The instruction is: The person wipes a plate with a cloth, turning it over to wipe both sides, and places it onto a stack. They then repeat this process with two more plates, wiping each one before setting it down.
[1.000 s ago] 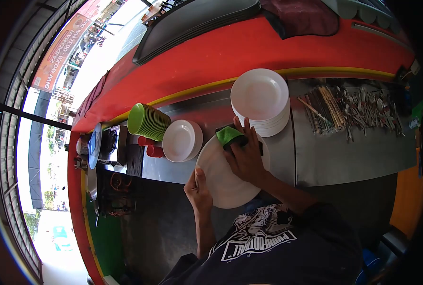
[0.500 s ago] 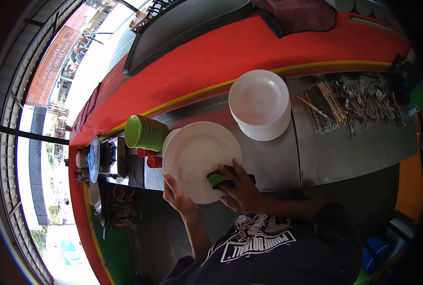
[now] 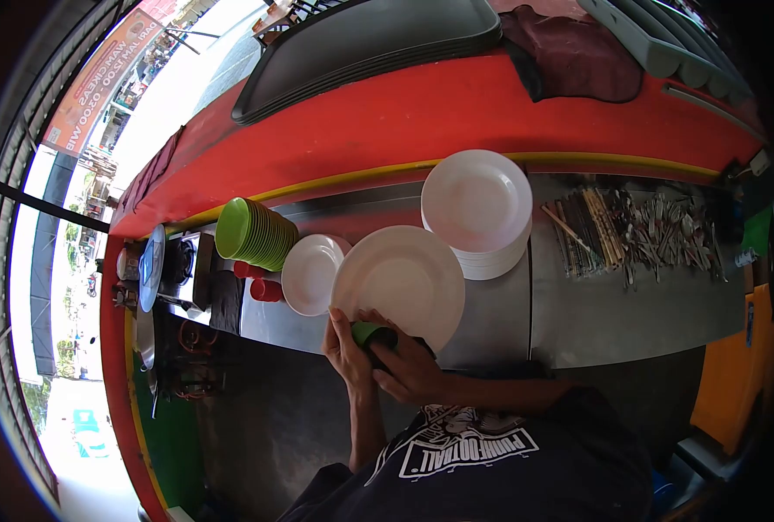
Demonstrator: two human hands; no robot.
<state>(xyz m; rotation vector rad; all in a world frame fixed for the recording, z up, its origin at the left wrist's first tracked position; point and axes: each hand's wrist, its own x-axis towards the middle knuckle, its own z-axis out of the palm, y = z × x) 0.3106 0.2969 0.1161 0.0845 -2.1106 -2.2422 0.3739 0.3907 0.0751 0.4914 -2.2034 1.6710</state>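
Note:
A large white plate [image 3: 400,274] is held up in front of me above the steel counter. My left hand [image 3: 348,355] grips its lower left rim, thumb on the front face. My right hand [image 3: 407,370] presses a green and black cloth [image 3: 373,335] against the plate's lower part, close beside the left hand. Part of the cloth is hidden under the fingers. Behind the plate to the left stands a white bowl [image 3: 307,277]. A stack of white plates [image 3: 477,202] rises just beyond its upper right.
Green bowls [image 3: 252,235] are stacked at left beside red cups [image 3: 265,290]. Chopsticks [image 3: 587,228] and many metal spoons and forks [image 3: 670,230] lie on the right counter. Black trays [image 3: 370,52] and a maroon cloth [image 3: 570,56] rest on the red ledge. A stove [image 3: 187,265] stands far left.
My right hand and the cloth have slid left across the plate, toward my left hand. The plate has shifted right in view, uncovering more of the white bowl behind it.

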